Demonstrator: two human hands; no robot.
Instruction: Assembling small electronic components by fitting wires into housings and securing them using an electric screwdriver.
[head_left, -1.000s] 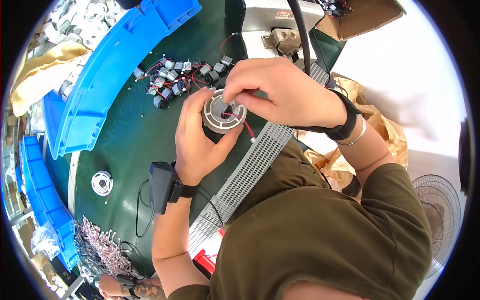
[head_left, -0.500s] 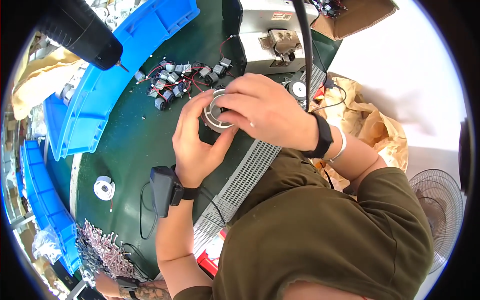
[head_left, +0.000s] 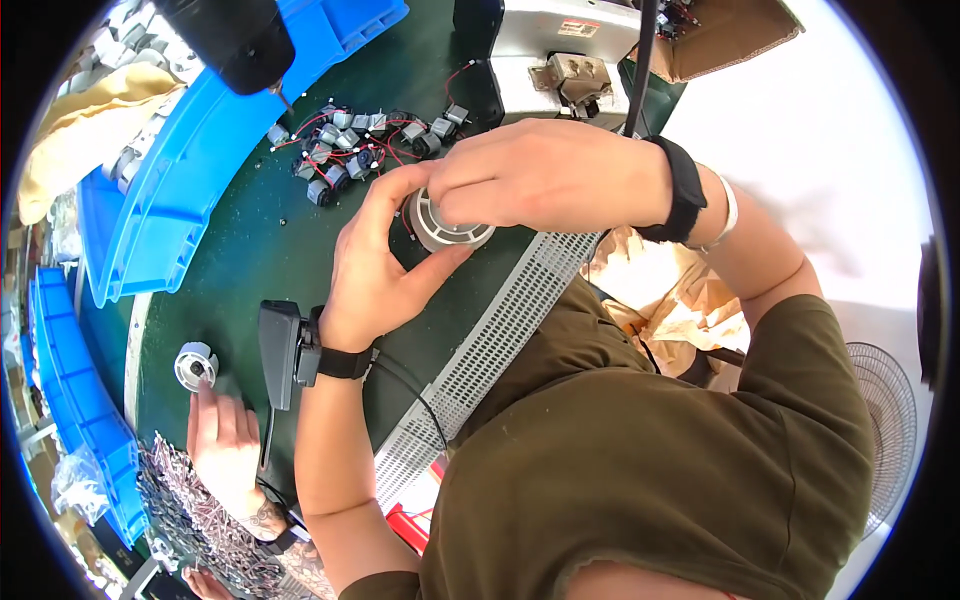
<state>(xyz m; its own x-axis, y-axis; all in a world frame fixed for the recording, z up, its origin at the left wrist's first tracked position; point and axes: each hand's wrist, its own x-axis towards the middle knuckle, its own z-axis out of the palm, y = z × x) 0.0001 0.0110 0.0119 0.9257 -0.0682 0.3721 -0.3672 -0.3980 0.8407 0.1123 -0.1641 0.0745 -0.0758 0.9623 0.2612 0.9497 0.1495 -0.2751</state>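
My left hand (head_left: 375,255) is curled round the side of a round, light grey plastic housing (head_left: 455,236) with a ribbed ring on top, thumb at its near side. Over the same housing bends my right hand (head_left: 540,178), its fingers pressed together at the ring's opening; their tips and anything between them are hidden. A thin red wire (head_left: 407,222) shows at the housing's left edge. Just beyond my hands lies a loose pile of small motors (head_left: 345,140) with red and dark wires.
A power screwdriver (head_left: 245,50) hangs over a blue bin (head_left: 165,215) at upper left. A co-worker's hand (head_left: 222,440) touches another white round housing (head_left: 196,366). A metal machine (head_left: 545,75) stands at the back. A perforated metal strip (head_left: 490,335) edges the green table.
My right hand has closed over the ring and flattened, its wrist shifting right. The housing has moved slightly right. The co-worker's hand has reached up to the other housing.
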